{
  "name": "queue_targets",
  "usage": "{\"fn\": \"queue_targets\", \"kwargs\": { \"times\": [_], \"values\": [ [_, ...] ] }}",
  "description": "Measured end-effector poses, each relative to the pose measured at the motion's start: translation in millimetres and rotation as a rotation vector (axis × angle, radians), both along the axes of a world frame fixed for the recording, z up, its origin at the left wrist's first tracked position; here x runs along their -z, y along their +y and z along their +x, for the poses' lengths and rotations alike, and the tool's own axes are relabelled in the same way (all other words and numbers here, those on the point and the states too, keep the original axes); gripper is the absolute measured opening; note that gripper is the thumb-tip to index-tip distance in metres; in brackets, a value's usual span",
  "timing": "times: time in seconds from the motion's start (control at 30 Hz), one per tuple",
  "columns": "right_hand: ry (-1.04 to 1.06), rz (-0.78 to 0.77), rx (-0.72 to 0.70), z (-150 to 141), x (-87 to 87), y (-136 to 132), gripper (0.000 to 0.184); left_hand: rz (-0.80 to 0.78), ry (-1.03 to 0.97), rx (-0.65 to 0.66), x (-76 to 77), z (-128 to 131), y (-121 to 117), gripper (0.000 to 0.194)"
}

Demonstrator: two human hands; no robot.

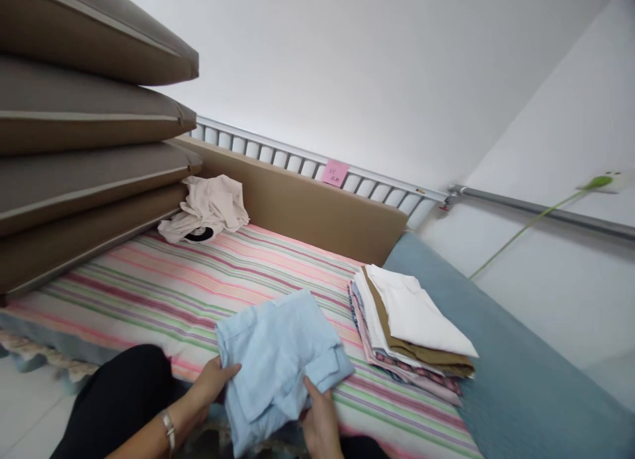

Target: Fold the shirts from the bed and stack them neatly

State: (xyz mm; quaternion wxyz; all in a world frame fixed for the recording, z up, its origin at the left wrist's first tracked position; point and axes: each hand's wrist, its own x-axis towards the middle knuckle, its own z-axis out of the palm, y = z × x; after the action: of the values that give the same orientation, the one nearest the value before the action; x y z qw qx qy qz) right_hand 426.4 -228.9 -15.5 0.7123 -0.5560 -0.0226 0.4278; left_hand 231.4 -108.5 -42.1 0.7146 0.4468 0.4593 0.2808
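A folded light-blue cloth garment (282,353) is resting between a person's two bare hands, over the near edge of a pink, green and white striped sheet (163,293). The left hand (211,383), its wrist bearing a silver-coloured bracelet (169,431), is grasping the garment's left side with its fingers; the right hand (319,416) is pinching the near edge, thumb on top. Just right of the right fingers, a neat stack of folded white, olive-brown, pink and patterned clothes (421,320) is sitting. Well beyond the left fingers, a crumpled pale-cream garment (218,204) is lying beside thick grey-and-brown cushions (99,108). Farthest from both hands' fingers, a pink paper note (335,172) is hanging above a tan board (307,201).
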Motion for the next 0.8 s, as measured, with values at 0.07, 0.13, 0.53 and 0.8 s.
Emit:
{"fn": "queue_targets", "kwargs": {
  "times": [0.07,0.13,0.53,0.8],
  "values": [
    [-0.017,-0.047,-0.049,10,-18.4,-1,0.075,-0.028,0.039,0.09,0.5,-9,-1,0.043],
    [-0.106,-0.035,-0.082,26,-41.0,1,0.075,-0.049,0.061,0.133,-4.4,-25,2,0.048],
    [-1.097,-0.214,-0.317,126,-257.1,73,0.057,-0.13,-0.096,-0.056,-47.7,-87,19,0.059],
    [-1.949,-0.625,-0.804,-26,-183.2,123,0.067,-0.107,-0.069,0.005,-19.4,-77,21,0.059]
  ]
}}
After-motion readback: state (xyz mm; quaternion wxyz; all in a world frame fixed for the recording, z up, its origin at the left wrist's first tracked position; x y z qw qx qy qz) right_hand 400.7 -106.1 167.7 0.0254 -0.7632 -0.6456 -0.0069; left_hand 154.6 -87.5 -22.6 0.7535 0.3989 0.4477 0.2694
